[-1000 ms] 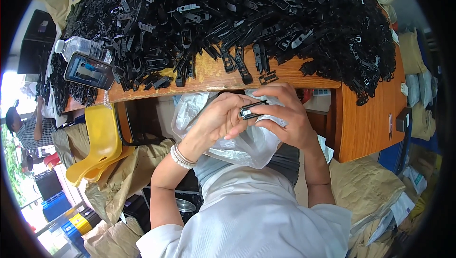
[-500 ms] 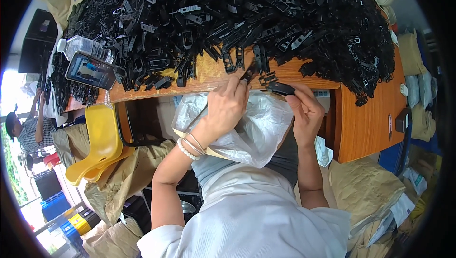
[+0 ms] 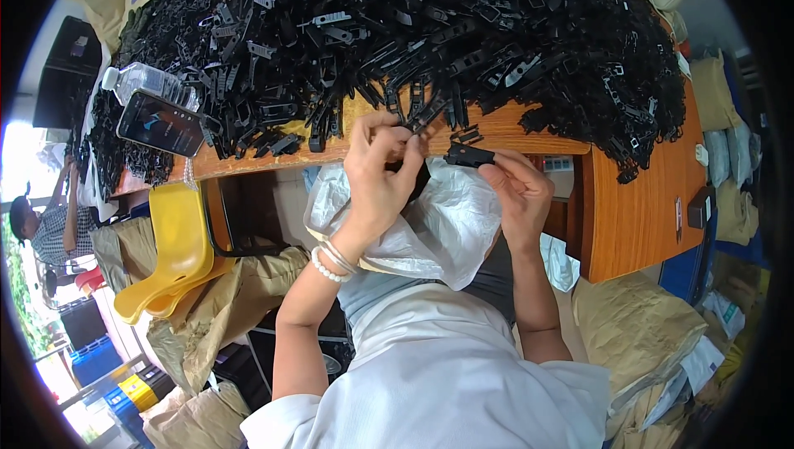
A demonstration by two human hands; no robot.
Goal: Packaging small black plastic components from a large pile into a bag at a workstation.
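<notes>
My left hand (image 3: 379, 174), with bracelets at its wrist, is at the table's front edge. Its thumb and fingers are curled together at the end of a slim black plastic part (image 3: 428, 112). A dark shape shows just under these fingers, too hidden to name. My right hand (image 3: 521, 201) pinches a flat black plastic clip (image 3: 468, 155) between thumb and fingers. Below both hands, a whitish plastic bag (image 3: 463, 230) lies open across my lap. A small black part (image 3: 466, 134) rests on the edge between the hands.
A large heap of black plastic parts (image 3: 347, 35) covers the wooden table (image 3: 641, 226). At the left lie a phone (image 3: 161, 124) and a clear bottle (image 3: 149, 81). A yellow chair (image 3: 175, 242) and brown paper sacks (image 3: 633, 329) surround me. Another person (image 3: 62, 222) is at the far left.
My left hand has shifted slightly left and up, its fingers turned toward the heap. My right hand has moved a little left and down with the clip. The phone's screen has changed.
</notes>
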